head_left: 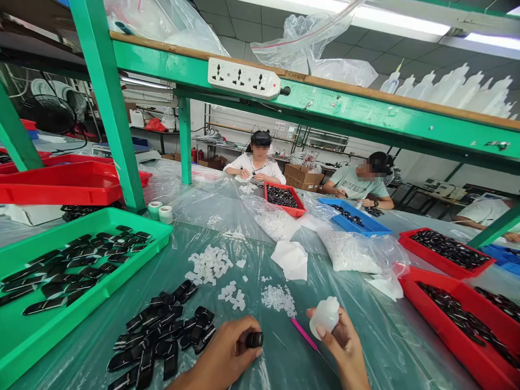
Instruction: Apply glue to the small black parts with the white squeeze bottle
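White bottle, small and plastic, sits clamped in the fingers of the person's right hand, held just above the plastic-covered bench. To the left of the bottle, the left hand has its fingers closed together on a small black piece. A pink stick lies on the sheet between the two hands, just beside the bottle. Further left is a loose pile of flat black parts, and beyond that a green tray carrying more of them. Behind the bottle lie scatters of small white bits; to its right stands a red tray.

The work looks best served by a light grip on the soft bottle, so nothing is squeezed out unasked. It also calls for a firm pinch on the black piece, with both kept over bare sheet and clear of the loose piles. Holding the two close together, low over the bench, should keep the small piece from dropping among its lookalikes.

Much stays out of sight. The bottle's far side and base are covered by the fingers, and its contents cannot be made out. What the black piece is, cap or plug, is hard to tell at this size. Both wrists are cut off by the lower edge. Behind the white bottle, two co-workers sit across the bench, what they handle too small to read.
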{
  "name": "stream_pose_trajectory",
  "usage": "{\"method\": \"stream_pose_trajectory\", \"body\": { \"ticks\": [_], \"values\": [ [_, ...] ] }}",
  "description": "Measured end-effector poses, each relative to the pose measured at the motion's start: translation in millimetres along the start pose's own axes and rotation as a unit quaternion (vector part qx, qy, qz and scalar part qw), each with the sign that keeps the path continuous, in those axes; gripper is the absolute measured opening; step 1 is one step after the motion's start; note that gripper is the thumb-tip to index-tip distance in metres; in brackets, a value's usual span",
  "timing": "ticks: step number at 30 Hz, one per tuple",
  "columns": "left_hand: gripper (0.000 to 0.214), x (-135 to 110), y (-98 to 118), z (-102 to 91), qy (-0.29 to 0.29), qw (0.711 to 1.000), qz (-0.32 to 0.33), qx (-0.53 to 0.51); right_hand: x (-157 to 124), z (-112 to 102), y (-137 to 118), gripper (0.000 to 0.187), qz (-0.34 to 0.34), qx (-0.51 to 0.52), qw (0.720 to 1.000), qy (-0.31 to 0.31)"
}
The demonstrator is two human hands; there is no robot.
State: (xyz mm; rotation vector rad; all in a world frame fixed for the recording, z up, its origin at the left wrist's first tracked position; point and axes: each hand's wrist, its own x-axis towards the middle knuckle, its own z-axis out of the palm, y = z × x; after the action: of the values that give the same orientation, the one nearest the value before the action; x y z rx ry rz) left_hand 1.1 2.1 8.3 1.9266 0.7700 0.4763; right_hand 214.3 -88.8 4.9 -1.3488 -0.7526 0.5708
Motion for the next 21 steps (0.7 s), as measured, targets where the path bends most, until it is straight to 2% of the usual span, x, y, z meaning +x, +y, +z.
{"method": "stream_pose_trajectory", "body": {
  "ticks": [8, 11, 21],
  "values": [
    [0.009, 0.0, -2.2, 0.5, 0.006, 1.000, 0.006, -0.022, 0.7, 0.0, 2.2, 0.045, -0.011, -0.001, 1.000, 0.010],
    [0.017, -0.5, -4.7, 0.7, 0.008, 0.999, -0.010, -0.039, 0.2, 0.1, 1.6, 0.046, -0.007, -0.002, 1.000, 0.014],
    [0.018, 9.6, -16.3, -0.2, -0.008, 0.989, -0.023, -0.145, 4.5, -0.4, 11.4, 0.044, -0.026, -0.002, 1.000, 0.001]
  ]
}}
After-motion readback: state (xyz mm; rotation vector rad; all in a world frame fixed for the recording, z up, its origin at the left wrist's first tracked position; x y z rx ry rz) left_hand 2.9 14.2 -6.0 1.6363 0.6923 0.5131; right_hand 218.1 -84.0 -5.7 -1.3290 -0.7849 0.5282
